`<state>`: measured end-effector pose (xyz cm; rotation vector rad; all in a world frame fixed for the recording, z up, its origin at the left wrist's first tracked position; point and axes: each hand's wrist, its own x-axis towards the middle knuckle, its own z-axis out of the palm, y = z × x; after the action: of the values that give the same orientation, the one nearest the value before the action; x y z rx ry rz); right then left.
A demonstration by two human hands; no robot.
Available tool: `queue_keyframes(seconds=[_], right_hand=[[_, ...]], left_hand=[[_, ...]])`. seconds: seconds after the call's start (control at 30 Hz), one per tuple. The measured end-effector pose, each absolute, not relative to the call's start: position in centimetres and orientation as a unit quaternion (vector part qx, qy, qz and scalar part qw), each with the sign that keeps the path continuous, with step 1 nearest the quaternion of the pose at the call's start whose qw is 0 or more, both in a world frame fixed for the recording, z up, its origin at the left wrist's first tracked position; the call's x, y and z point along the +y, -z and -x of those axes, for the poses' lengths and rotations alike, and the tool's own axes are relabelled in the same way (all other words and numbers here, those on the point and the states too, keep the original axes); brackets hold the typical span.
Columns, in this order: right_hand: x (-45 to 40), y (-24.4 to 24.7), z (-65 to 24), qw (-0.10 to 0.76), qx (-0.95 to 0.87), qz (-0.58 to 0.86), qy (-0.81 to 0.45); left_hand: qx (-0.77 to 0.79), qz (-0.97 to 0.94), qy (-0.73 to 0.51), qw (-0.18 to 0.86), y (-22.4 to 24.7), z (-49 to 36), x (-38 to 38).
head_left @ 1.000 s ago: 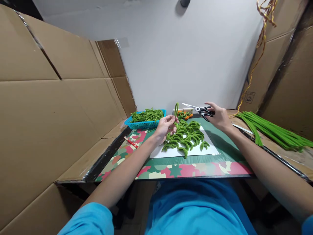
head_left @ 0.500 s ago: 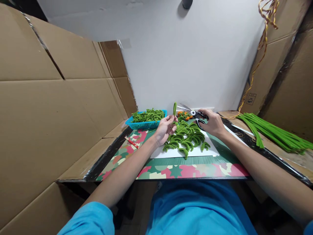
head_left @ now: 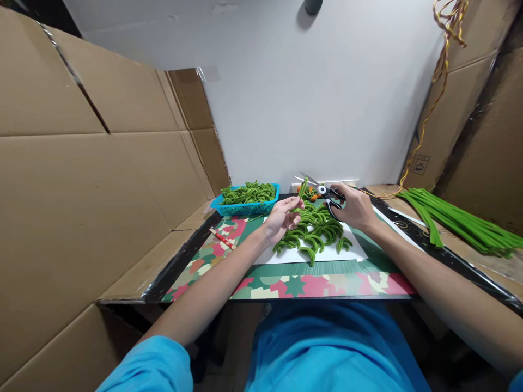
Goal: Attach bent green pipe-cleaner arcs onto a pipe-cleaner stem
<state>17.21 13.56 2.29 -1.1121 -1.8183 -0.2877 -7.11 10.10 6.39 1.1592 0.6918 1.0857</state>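
Observation:
Between its thumb and fingers my left hand (head_left: 283,219) pinches a looped green fuzzy stem (head_left: 303,188), which points up and to the right. Black-handled scissors (head_left: 332,201) are gripped in my right hand (head_left: 354,206), with their blades apart beside the stem's upper part. Below both hands, many short curved green pieces (head_left: 314,226) lie heaped on a white sheet (head_left: 351,251). Small orange items (head_left: 314,197) sit behind the heap, partly hidden by the stem and scissors.
A blue basket (head_left: 245,208) full of green pieces stands at the back left. A red stick (head_left: 223,238) lies left of the sheet. Long green stems (head_left: 461,220) rest at the right. Cardboard walls (head_left: 102,179) flank the table, and twisted yellow cord (head_left: 427,117) hangs at the right.
My left hand has moved right with the green stem, which now leans right and is at the scissor blades. The scissors are a little less widely opened.

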Motion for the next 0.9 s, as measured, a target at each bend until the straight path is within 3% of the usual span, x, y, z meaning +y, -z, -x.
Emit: queue_keyframes(seconds=[0.9], right_hand=[[12.5,-2.8,-15.9,0.458,-0.729,0.481,0.164]], left_hand=[[0.280,-0.468,-0.486,0.683,-5.4,5.6,9.3]])
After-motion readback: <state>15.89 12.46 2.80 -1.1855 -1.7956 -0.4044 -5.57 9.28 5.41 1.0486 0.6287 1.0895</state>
